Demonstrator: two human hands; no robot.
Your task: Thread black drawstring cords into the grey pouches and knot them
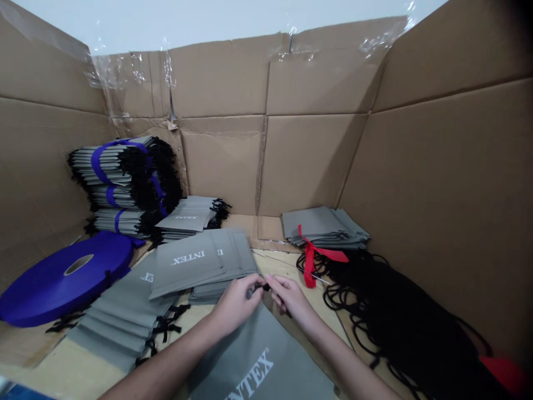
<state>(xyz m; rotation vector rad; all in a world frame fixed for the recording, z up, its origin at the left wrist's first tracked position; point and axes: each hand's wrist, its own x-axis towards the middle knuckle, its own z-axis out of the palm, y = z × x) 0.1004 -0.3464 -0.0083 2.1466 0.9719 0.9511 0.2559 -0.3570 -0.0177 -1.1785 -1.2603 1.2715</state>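
As the fingers of the left hand (238, 301) and the right hand (291, 298) meet over a small black cord end (266, 287), a gray pouch (254, 341) printed "INTEX" in white lies just below them on the pale surface (328, 311), its far corner at the fingertips. The right thumb and forefinger are clamped on the cord; the left thumb and fingers curl right beside it, though from where I stand I cannot tell whether they grip it too. Just beyond the left hand sits a pile of printed pouches (187, 258), and to its left a fanned row of pouches (119, 316) with black tips. Farther left rest a roll of purple tape (37, 280) and, behind it, stacked bundles (109, 165) bound in purple, with a smaller stack (187, 215) beside them. To the right, a heap of black cords (400, 316) spreads out, a red ribbon (310, 260) at its far end; behind stands a stack of gray pieces (314, 225). Cardboard walls (220, 80), patched with clear tape (381, 45), enclose it all.
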